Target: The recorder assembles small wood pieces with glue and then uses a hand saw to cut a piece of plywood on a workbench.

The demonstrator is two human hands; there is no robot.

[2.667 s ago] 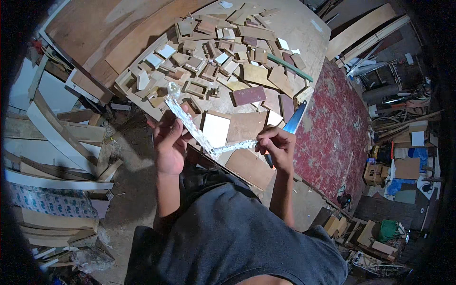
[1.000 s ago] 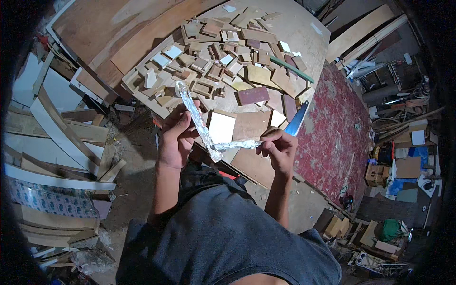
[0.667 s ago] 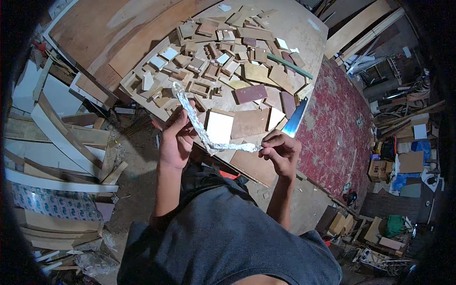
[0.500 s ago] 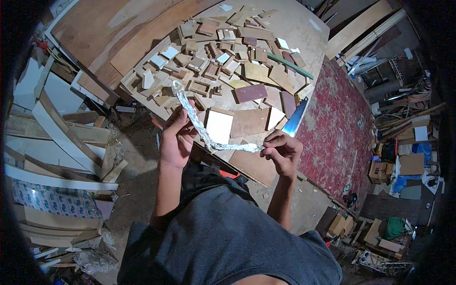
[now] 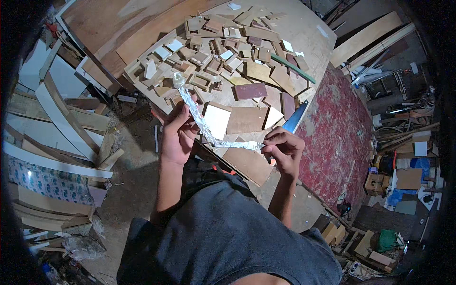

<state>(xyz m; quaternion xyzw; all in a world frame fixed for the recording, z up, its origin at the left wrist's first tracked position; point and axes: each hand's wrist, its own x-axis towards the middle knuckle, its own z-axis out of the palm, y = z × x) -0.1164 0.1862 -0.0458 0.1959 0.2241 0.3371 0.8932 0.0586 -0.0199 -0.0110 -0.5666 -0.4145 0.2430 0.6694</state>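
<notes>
I hold a crumpled silvery strip (image 5: 202,124), bent into a rough L with a rounded upper end, above the front edge of the wooden board. My left hand (image 5: 176,135) is closed on its long, upright arm, thumb in front. My right hand (image 5: 285,154) pinches the tip of the short arm at the right. Below the strip lie a white panel (image 5: 217,120) and a brown panel (image 5: 241,120). A blade-like piece with blue shine (image 5: 294,118) lies at the board's right edge, above my right hand.
Many small wood offcuts (image 5: 204,61) and a green strip (image 5: 297,70) cover the board (image 5: 317,47). Curved white-edged boards (image 5: 66,123) are piled at the left. A worn red surface (image 5: 339,137) lies to the right, with stacked boxes and scrap (image 5: 377,183) beyond it.
Compared with earlier, the bend in the strip has opened wider and rounded. My right hand has shifted slightly rightward, still pinching the end; my left hand has risen a little.
</notes>
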